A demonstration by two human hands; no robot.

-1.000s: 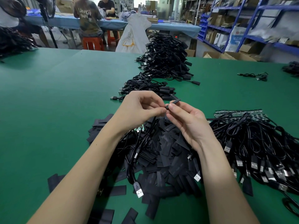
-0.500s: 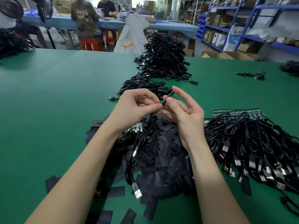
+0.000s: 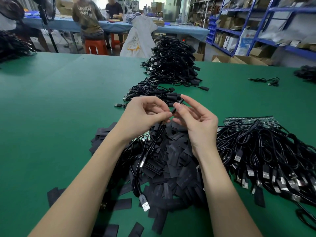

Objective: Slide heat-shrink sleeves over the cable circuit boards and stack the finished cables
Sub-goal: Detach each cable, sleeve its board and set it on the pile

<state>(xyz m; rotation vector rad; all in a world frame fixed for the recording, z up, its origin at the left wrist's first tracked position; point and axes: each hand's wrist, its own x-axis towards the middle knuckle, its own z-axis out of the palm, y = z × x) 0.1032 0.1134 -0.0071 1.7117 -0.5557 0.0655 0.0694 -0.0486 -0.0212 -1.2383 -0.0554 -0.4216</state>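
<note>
My left hand (image 3: 145, 117) pinches a black cable just below its board end, and the cable (image 3: 142, 161) hangs down to a USB plug (image 3: 144, 202) over the sleeve heap. My right hand (image 3: 196, 124) pinches a black heat-shrink sleeve (image 3: 177, 106) between thumb and fingertips at that cable end; its other fingers are spread. Below both hands lies a heap of flat black sleeves (image 3: 171, 165). A bare green circuit board (image 3: 143, 136) peeks out under my left wrist. Unsleeved cables (image 3: 273, 151) are piled at the right, and finished cables (image 3: 171, 69) are stacked beyond the hands.
The green table (image 3: 59, 108) stretches left and far. A panel of green boards (image 3: 249, 119) lies behind the right pile. A lone cable (image 3: 265, 81) rests far right. Beyond the table are people at a blue bench, red stools, a white bag (image 3: 138, 40) and blue shelving.
My right hand has opened its outer fingers and rotated while working the sleeve at the cable end. My left hand keeps its pinch; both hands sit slightly higher.
</note>
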